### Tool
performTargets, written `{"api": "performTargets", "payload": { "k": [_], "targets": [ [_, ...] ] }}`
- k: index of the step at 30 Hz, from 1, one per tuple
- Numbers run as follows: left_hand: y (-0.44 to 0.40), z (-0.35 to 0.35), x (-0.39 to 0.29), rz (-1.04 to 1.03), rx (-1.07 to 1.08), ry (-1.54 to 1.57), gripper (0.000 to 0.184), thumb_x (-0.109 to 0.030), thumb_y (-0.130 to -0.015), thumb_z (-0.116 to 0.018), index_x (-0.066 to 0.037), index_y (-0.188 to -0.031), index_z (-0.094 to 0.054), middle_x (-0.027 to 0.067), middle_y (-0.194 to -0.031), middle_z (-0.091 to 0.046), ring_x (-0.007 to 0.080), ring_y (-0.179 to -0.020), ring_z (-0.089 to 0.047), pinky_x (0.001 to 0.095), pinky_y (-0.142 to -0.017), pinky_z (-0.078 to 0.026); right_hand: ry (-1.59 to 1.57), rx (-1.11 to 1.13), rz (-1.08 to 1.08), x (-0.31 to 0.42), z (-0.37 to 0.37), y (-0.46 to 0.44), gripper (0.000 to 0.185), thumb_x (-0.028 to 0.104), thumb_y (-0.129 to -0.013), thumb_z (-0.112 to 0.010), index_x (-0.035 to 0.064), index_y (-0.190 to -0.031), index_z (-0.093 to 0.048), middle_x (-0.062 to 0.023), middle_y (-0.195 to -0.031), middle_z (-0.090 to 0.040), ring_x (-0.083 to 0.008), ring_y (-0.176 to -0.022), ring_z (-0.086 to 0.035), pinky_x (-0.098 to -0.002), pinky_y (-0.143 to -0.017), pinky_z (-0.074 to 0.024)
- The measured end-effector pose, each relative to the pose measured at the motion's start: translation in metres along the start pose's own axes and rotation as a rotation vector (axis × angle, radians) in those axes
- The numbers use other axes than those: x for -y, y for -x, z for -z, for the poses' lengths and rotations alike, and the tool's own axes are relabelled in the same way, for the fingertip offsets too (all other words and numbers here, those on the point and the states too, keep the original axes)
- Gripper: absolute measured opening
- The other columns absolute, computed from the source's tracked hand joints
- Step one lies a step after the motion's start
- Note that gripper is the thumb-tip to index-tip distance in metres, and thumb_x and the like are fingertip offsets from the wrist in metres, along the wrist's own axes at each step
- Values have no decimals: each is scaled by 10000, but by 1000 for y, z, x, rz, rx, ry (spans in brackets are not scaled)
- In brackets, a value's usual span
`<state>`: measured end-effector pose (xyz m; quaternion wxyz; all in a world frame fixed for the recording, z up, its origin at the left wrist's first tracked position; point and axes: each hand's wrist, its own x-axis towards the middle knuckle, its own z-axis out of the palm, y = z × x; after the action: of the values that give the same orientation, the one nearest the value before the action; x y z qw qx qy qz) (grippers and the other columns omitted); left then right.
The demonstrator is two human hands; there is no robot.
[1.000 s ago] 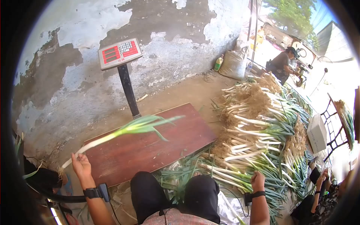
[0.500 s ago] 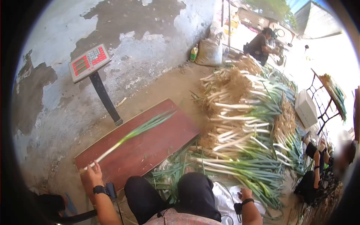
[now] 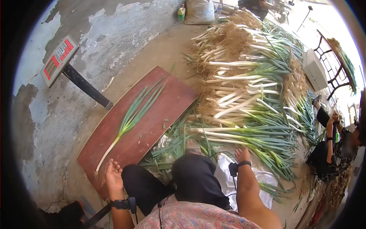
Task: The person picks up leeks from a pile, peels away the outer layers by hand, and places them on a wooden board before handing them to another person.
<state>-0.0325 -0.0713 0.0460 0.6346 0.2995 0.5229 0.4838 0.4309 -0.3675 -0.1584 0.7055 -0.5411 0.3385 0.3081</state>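
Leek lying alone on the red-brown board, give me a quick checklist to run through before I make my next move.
1. Single leek wholly on the board: ok, roots and leaf tips both lie within its edges.
2. Left hand free: ok, palm turned up, holding nothing, just beside the root end.
3. Right hand clear of the leek pile: cannot tell, it is at the near leaves but contact is unclear.
4. Board free of debris: not ok, a few leaf scraps lie on it.
5. Scale display reading: cannot tell, no figures are legible.
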Motion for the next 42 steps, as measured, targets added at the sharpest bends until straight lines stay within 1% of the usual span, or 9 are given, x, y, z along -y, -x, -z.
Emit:
{"api": "performTargets", "payload": {
  "k": [7, 10, 19, 28, 29, 30, 33, 37, 42],
  "targets": [
    [8, -18, -1, -22, -41, -44, 132, -143, -837, -529, -64, -941, -552, 21, -766, -547, 116, -669, -498, 239, -592, -387, -128, -43, -147, -7, -63, -36, 677, 364, -770, -580, 160, -1327, -252, -129, -1359, -228, -299, -1239, -271, -427, -949, -300],
    [9, -22, -1, -36, -55, -75, 112, -132, -835, -531, -71, -926, -557, 16, -756, -547, 113, -662, -501, 235, -586, -384, -150, -141, -157, -4, -65, -48, 369, 312, -801, -549, 153, -1117, -442, -58, -1089, -457, -188, -984, -449, -354, -757, -378],
    [7, -35, -2, -18, 25, -138, 95, -115, -831, -529, -77, -911, -560, 16, -756, -554, 108, -656, -512, 228, -576, -389, -404, 238, 219, 88, -90, 37, 149, 234, -821, -585, 97, -814, -525, -3, -630, -479, -129, -575, -463, -244, -500, -395],
    [43, -125, -23, 112, 565, 43, 199, -154, -841, -520, -67, -1020, -533, 47, -832, -567, 138, -681, -532, 271, -618, -434, -183, 800, 249, 98, -198, 226, 144, 171, -804, -602, 145, -924, -524, 18, -830, -508, -150, -788, -459, -265, -616, -374],
    [50, -136, -28, 121, 604, 73, 246, -161, -846, -514, -69, -1075, -508, 57, -867, -563, 144, -698, -540, 277, -634, -443, 196, 896, 530, 87, -206, 238, 132, 150, -811, -590, 142, -920, -516, 19, -820, -499, -146, -763, -464, -273, -612, -384],
    [56, -144, -32, 128, 637, 104, 295, -167, -852, -509, -71, -1130, -482, 66, -903, -559, 150, -715, -547, 284, -650, -452, 24, 893, 284, 78, -219, 269, 102, 128, -819, -575, 132, -900, -513, 13, -812, -493, -135, -736, -472, -278, -595, -391],
    [67, -152, -44, 130, 613, 316, 372, -192, -863, -500, -71, -1206, -423, 80, -964, -551, 152, -739, -552, 280, -662, -456, 203, 1090, 245, 47, -242, 305, 77, 116, -827, -560, 97, -886, -513, -9, -757, -506, -124, -666, -487, -266, -585, -396],
    [61, -128, -54, -13, 590, 501, 186, -227, -871, -506, -89, -994, -529, 68, -970, -572, 130, -745, -551, 263, -652, -459, 293, 1305, 200, 36, -256, 344, 75, 114, -827, -558, 82, -877, -512, -13, -736, -510, -118, -626, -486, -256, -578, -400],
    [48, -70, -66, -84, 300, 680, 150, -249, -852, -541, -99, -852, -529, 7, -736, -546, 110, -645, -536, 232, -566, -454, 167, 1235, 75, 36, -281, 360, 174, 92, -829, -533, 84, -989, -466, -30, -836, -530, -110, -610, -483, -247, -557, -402]
  ]
}}
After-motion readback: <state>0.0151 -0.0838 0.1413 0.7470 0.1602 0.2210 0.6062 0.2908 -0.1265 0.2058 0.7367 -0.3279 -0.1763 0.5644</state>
